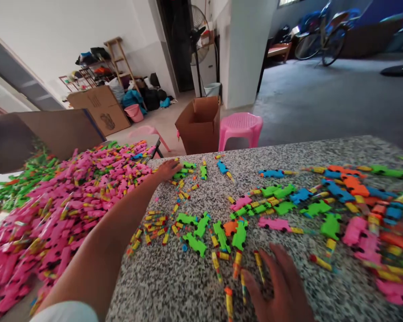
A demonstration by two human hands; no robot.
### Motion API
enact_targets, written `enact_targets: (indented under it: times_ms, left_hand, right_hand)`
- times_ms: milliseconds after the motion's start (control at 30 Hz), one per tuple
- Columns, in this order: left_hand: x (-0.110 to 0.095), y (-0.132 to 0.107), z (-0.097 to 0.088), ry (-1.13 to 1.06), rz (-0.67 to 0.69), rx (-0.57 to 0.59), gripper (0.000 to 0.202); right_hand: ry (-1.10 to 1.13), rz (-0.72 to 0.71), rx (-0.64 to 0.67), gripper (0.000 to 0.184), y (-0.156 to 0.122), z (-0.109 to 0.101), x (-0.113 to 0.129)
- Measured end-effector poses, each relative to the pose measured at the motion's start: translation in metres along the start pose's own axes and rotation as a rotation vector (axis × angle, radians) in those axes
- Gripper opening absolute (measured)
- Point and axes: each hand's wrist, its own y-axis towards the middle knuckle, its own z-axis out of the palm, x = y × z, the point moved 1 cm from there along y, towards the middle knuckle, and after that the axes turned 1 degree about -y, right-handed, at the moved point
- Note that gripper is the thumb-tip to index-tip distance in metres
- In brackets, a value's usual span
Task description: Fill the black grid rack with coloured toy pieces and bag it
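My left hand (168,171) reaches to the far left edge of the speckled stone tabletop (195,295). Its fingers lie stretched out beside a few green toy cars (188,165), touching or nearly touching them. My right hand (282,286) is low over the near side, thumb and fingers apart, holding nothing. By its fingertips lie small tubes with yellow labels (259,266). Green toy cars (195,244) and an orange one (230,228) lie between the hands. More small yellow-labelled tubes (156,219) are scattered next to my left forearm.
A large heap of pink toy cars (87,197) fills the left side, with green ones (30,179) behind. Mixed toy cars (339,190) crowd the table's right. Beyond stand an open cardboard box (198,127), a pink stool (241,127) and a fan (197,40).
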Motion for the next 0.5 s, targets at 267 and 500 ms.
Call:
enact_targets:
  times_ms: [267,500]
  left_hand:
    - [-0.06,-0.052,-0.036,0.051,0.162,0.144,0.058]
    - [-0.154,0.079,0.01,-0.03,0.159,-0.068,0.062]
  right_hand:
    - [0.011,-0.039,0.027,0.059,-0.004,0.004,-0.008]
    - [0.041,0.013,-0.02,0.051,0.0,0.003,-0.001]
